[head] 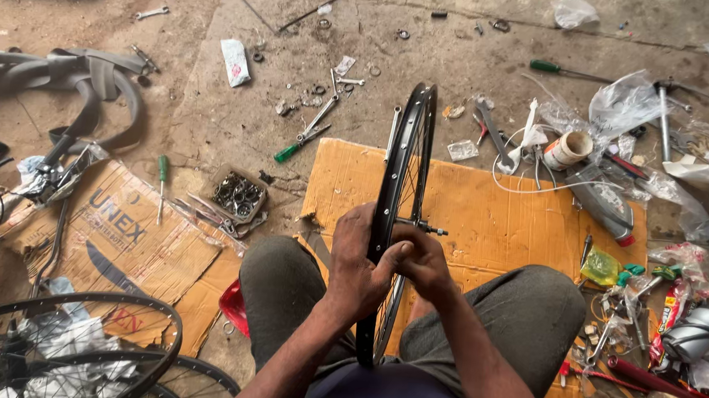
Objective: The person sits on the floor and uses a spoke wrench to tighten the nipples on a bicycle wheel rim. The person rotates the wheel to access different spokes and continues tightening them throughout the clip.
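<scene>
Both hands close on the near arc of a black bicycle wheel rim (401,186): the left hand (356,266) wraps its outer edge, the right hand (423,262) pinches in among the spokes. The rim stands upright between the person's knees, over a cardboard sheet (495,209). Its axle (426,226) juts to the right. Held only at that edge, the wheel could tip sideways, and fingers among the spokes might get nipped. Pliers (305,133) and a tape roll (567,149) lie well apart
</scene>
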